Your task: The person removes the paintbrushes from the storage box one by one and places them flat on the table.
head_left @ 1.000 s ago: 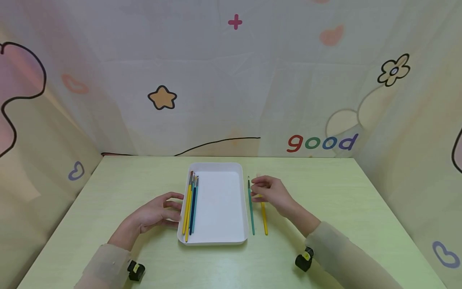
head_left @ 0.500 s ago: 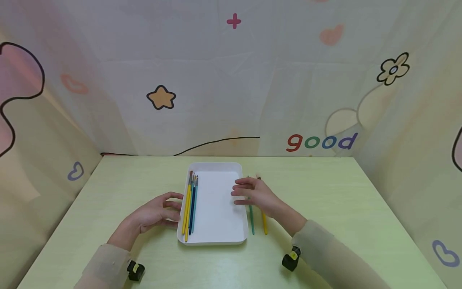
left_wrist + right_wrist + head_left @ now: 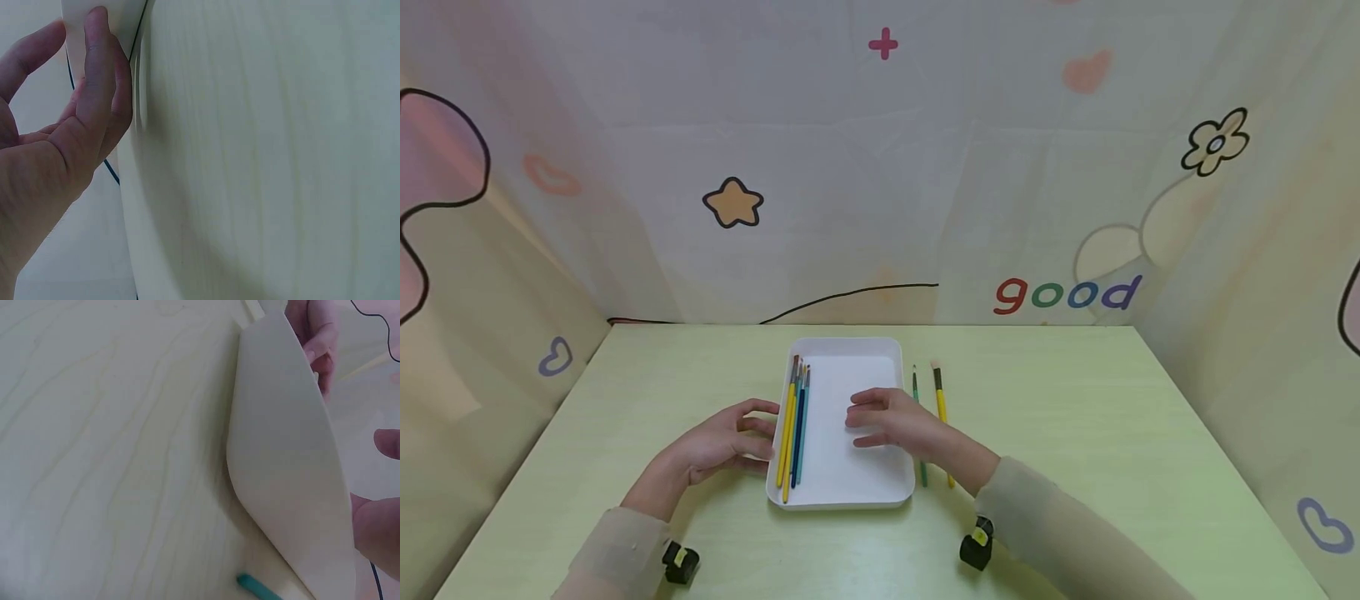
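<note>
A white tray (image 3: pixel 857 362) lies on the table, with several slim paintbrushes along its left side: yellow (image 3: pixel 787 442), dark blue (image 3: pixel 799 437) and light blue (image 3: pixel 805 425). My left hand (image 3: pixel 722 442) rests its fingertips at the tray's left wall; the left wrist view has fingers (image 3: pixel 97 62) against the white side (image 3: pixel 128 19). Over the tray's right half hovers my right hand (image 3: pixel 902 425), fingers loosely extended and holding nothing. Beside the tray on the right lie a green paintbrush (image 3: pixel 915 385) and a yellow paintbrush (image 3: pixel 939 400), both partly covered by my right hand and wrist.
The pale wood-grain table (image 3: pixel 1060 400) runs back to a printed curtain (image 3: pixel 850 208), which also encloses both sides. Black wrist cameras hang by each sleeve (image 3: pixel 1060 525). In the right wrist view, the green brush's handle end (image 3: pixel 256 586) sits near the tray wall (image 3: pixel 281 425).
My right hand has moved left, from above the two loose paintbrushes to over the tray, uncovering the yellow brush's bristles. The left hand and the brushes stay where they were.
</note>
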A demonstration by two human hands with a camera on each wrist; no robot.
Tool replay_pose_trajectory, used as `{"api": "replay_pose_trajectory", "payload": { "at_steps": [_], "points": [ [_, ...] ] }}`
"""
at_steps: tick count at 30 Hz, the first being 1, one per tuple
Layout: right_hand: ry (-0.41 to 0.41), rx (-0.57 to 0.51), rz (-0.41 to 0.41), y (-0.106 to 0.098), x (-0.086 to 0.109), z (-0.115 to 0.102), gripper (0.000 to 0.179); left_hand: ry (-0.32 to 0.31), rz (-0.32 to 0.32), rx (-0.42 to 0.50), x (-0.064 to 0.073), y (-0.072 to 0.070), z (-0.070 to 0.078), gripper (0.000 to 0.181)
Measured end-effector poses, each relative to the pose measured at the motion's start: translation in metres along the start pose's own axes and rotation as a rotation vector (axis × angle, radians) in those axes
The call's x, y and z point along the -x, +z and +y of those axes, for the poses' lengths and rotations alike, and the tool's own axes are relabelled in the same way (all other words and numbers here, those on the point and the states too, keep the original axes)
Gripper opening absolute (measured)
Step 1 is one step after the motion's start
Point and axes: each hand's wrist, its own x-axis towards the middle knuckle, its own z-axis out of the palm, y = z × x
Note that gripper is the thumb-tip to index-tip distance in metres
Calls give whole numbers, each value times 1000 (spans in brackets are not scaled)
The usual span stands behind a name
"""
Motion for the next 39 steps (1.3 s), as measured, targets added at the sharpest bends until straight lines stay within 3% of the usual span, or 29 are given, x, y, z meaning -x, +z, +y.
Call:
{"api": "replay_pose_trajectory", "payload": {
  "at_steps": [10, 20, 39],
  "points": [
    [45, -113, -94, 15, -9, 2, 52, -5, 1, -1, 2, 1, 2, 77],
    [40, -211, -166, 29, -14, 1, 50, -11, -8, -1, 2, 0, 1, 76],
    [51, -192, -66, 54, -23, -2, 54, -9, -15, 2, 0, -1, 2, 77]
  ]
}}
